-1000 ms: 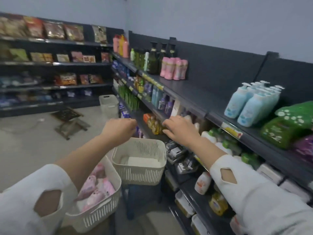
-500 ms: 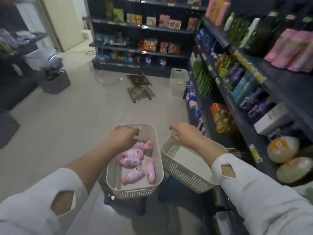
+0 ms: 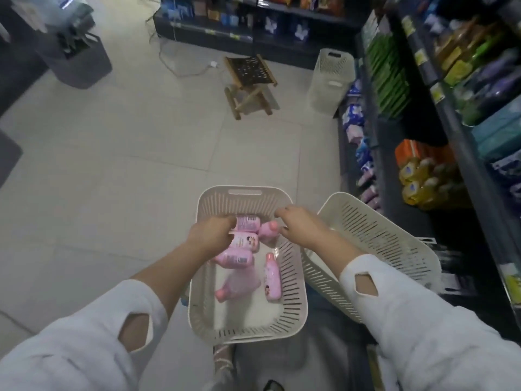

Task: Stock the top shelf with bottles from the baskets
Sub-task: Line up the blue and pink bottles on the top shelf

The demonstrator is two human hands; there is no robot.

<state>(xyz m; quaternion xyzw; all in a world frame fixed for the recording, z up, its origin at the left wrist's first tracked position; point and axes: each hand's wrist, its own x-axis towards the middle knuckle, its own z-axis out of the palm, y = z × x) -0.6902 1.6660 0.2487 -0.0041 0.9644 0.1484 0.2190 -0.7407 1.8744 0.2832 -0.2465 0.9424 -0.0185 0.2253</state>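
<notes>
A cream slatted basket [image 3: 293,294] below me holds several pink bottles [image 3: 273,277] lying on their sides. My left hand [image 3: 210,234] reaches into it and curls its fingers round one pink bottle [image 3: 244,240] near the far end. My right hand [image 3: 300,225] hovers over the basket's right rim, fingers bent down towards another pink bottle [image 3: 267,230]; whether it touches it is unclear. A second cream basket [image 3: 375,244] leans tilted on the right and looks to hold nothing. The top shelf is out of view.
Dark store shelves [image 3: 462,153] full of goods run along the right. A tall cream bin [image 3: 331,80] stands by them further on. A small wooden stool [image 3: 249,86] and a cable lie on the tiled floor; a grey tub [image 3: 81,60] sits far left.
My view has tipped from the shelves down to the baskets. Both hands dropped from shelf height; the left went into the bottle basket and closed on a bottle, the right crossed to that basket.
</notes>
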